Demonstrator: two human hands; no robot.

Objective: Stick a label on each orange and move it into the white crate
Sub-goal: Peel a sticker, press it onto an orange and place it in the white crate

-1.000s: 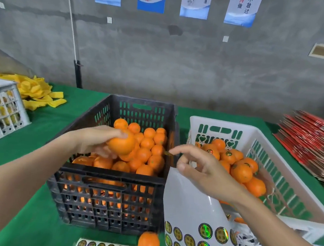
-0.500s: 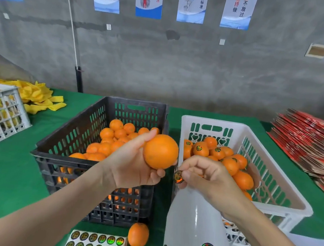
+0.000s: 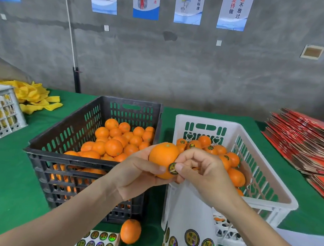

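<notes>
My left hand (image 3: 133, 177) grips a smooth round orange (image 3: 162, 156) from below, with the thumb across its near face and the other fingers curled behind it. The fruit is held in the air at the near left corner of the white slotted plastic crate (image 3: 212, 121), not yet inside it. My right hand (image 3: 206, 171), fingers bent inward, meets the fruit from the crate's side. Its thumb tip presses a round gold-and-green label (image 3: 172, 168) onto the lower near face of the orange, and the index finger curls over the peel above it. Inside the white crate lie labelled oranges (image 3: 231, 176), heaped toward its left and far walls. Directly left of the white crate, close beside it, stands a black slotted plastic crate (image 3: 66, 156) holding a pile of unlabelled oranges (image 3: 114, 147). A curled white backing sheet (image 3: 188, 209) with more round labels rises against the white crate's near left corner. Its top edge is hidden under my right hand, so I cannot tell whether any finger holds it. Nearer than the white crate and to its left, a single loose orange (image 3: 130, 231) rests on the green table cloth (image 3: 1, 177) beside a flat sheet of labels (image 3: 97, 242). A stack of flat red cartons (image 3: 308, 147) lies right of the white crate, well apart from it.
</notes>
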